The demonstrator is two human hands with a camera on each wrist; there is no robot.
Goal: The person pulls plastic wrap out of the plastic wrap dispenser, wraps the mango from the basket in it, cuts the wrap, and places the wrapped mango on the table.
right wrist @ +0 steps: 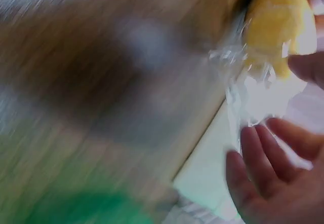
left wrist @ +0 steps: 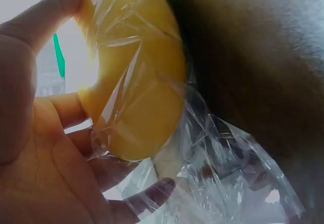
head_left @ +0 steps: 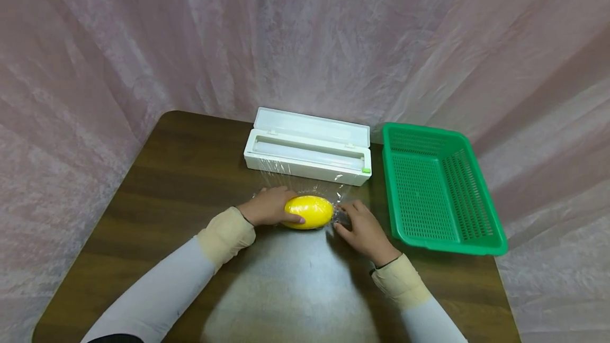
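Pale pink drapery (head_left: pixel 305 41) hung behind and to both sides of the work surface, a dark wood-grain table (head_left: pixel 181 173). At its right stood a perforated green basket (head_left: pixel 448 246). Left of that sat a long white dispenser box (head_left: pixel 305 168), its lid (head_left: pixel 312 127) tipped back and the film roll (head_left: pixel 310 153) exposed.

My left hand (head_left: pixel 271 206) was clamped around the left end of a yellow oval object (head_left: pixel 312 210), thumb on the near side. My right hand (head_left: pixel 363 229) was at the opposite end, thumb and fingers apart, fingertips at the clear film (left wrist: pixel 223 153). Object position: between my hands, just in front of the box; could not tell whether it rested on the wood.

Progress, by my judgement: wrapping partway. Film covered the object's visible faces. Streaks ran back to the box, so I took the sheet as uncut. Loose film stuck out past both ends. Left to do, as I read it: sever the sheet and settle those ends.

Object's look: bright yellow, smooth, glossy, blunt-ended; deeper amber in shade from the left wrist, with slanting creases in the film. Real fruit or model: undetermined.

Smallest item noted: a green tab (head_left: pixel 366 170) at the box's right front corner.
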